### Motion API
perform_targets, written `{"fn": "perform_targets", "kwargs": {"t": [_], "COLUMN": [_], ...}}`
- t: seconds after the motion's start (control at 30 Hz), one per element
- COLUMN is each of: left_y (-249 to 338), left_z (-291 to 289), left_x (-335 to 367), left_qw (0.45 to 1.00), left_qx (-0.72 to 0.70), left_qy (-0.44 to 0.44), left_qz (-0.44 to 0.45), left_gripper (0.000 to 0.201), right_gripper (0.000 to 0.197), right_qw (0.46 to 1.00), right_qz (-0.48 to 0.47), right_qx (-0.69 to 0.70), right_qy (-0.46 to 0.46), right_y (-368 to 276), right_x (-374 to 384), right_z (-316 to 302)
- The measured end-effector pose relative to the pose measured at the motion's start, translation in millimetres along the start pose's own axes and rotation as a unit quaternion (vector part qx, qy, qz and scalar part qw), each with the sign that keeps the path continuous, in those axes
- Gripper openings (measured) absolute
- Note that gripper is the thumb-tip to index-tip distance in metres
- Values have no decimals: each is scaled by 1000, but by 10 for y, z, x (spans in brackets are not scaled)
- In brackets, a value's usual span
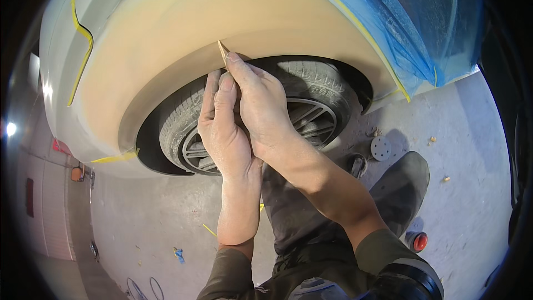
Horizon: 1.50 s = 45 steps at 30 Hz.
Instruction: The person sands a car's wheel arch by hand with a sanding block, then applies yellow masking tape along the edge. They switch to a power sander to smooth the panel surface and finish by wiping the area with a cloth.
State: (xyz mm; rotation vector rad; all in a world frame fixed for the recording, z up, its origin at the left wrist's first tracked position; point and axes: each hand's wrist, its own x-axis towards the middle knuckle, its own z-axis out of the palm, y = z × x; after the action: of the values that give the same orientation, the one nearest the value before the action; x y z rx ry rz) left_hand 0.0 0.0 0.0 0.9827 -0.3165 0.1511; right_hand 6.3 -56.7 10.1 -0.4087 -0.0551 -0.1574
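Note:
A thin tan folded sheet (222,54), which looks like sandpaper seen nearly edge-on, stands up from between my fingertips. My right hand (261,103) pinches it, with the thumb laid along its side. Close against it, my left hand (227,133) has its fingers and thumb pressed together at the sheet's lower end; part of that grip is hidden. Pale dust covers both hands. Just beyond the fingertips is the wheel arch of a car fender (183,16) with a beige, sanded-looking surface. Behind my hands sits the tyre (313,78) on its spoked wheel (311,122).
Blue masking film (411,22) edged with yellow tape hangs at the upper right. More yellow tape (83,33) lines a panel gap at left. On the floor are a round pad with holes (381,148), a red-topped round object (420,241) and tape scraps (179,254). My knees are below.

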Motion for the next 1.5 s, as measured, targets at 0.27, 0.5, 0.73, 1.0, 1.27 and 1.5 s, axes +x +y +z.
{"fn": "perform_targets", "kwargs": {"t": [0.27,0.5,0.73,1.0,1.27,1.5], "left_y": [-88,-150,-236,-374,-605,-864], "left_z": [74,180,289,416,633,782], "left_x": [-7,-59,-80,-111,-205,-271], "left_qw": [1000,999,998,997,989,981], "left_qx": [25,41,54,71,137,177], "left_qy": [-1,-2,-11,-24,-31,-57], "left_qz": [-2,-7,-14,-24,-44,-63], "left_gripper": [51,55,56,54,34,25], "right_gripper": [28,28,26,24,25,24], "right_qw": [1000,999,998,995,988,984], "right_qz": [-11,-23,-26,-38,-53,-60], "right_qx": [17,25,57,82,121,131], "right_qy": [5,8,14,35,85,108], "right_y": [-109,-198,-300,-441,-633,-816], "right_x": [-40,-62,-73,-108,-120,-173], "right_z": [-61,-137,-230,-369,-595,-880]}}
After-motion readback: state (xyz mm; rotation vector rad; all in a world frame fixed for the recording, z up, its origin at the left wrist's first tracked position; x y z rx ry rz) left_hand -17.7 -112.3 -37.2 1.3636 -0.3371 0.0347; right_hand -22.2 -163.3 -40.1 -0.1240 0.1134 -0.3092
